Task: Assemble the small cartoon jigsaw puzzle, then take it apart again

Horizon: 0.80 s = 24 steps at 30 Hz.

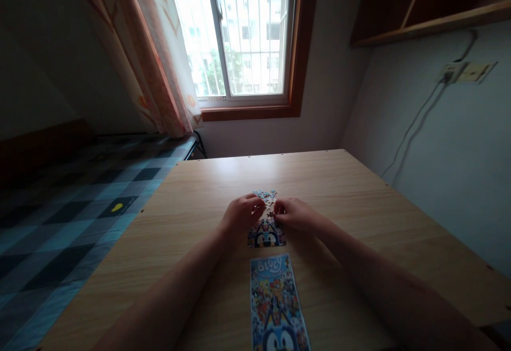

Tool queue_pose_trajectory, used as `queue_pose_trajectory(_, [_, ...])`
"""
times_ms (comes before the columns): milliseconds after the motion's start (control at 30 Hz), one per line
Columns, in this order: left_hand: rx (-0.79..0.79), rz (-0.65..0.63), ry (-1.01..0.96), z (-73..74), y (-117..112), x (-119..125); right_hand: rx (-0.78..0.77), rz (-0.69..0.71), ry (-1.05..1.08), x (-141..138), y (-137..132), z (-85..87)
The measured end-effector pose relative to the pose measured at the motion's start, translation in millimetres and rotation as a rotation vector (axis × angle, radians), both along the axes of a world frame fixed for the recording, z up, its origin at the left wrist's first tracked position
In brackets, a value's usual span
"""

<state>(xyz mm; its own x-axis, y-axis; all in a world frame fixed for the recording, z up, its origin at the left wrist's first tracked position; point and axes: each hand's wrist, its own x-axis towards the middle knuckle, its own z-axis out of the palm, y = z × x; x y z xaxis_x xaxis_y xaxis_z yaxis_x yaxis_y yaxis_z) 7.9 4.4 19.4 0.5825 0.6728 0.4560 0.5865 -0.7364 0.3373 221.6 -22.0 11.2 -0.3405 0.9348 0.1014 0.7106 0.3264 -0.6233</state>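
Note:
Near the middle of the wooden table, my left hand (242, 213) curls its fingers in beside the partly joined jigsaw puzzle (266, 239). Whatever its fingertips may pinch is too small to make out. Opposite it, my right hand (297, 214) has thumb and fingers closed at a small brown puzzle piece (271, 214), just above the joined part. That joined part shows a blue cartoon dog's face. Several loose puzzle pieces (266, 195) lie in a cluster beyond my hands. Closer to me is a printed picture sheet (277, 303) with the same dog and the word "Bluey".
The pale wooden table (327, 175) reaches toward a window (239, 37). On the left is a bed with a checked cover (91, 207) and a curtain (155, 58). A wall with a socket and hanging cable (415, 122) borders the right side.

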Motion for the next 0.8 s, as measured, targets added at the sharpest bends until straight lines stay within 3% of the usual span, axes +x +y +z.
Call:
queue_pose_trajectory(500, [0.047,-0.120,0.199,1.4,-7.8,3.5,-0.015,0.013,0.013,2.8,5.0,-4.4])
queue_pose_trajectory(800, [-0.021,-0.162,0.350,6.6,-14.0,8.8,-0.005,0.016,0.064,3.5,6.0,-4.3])
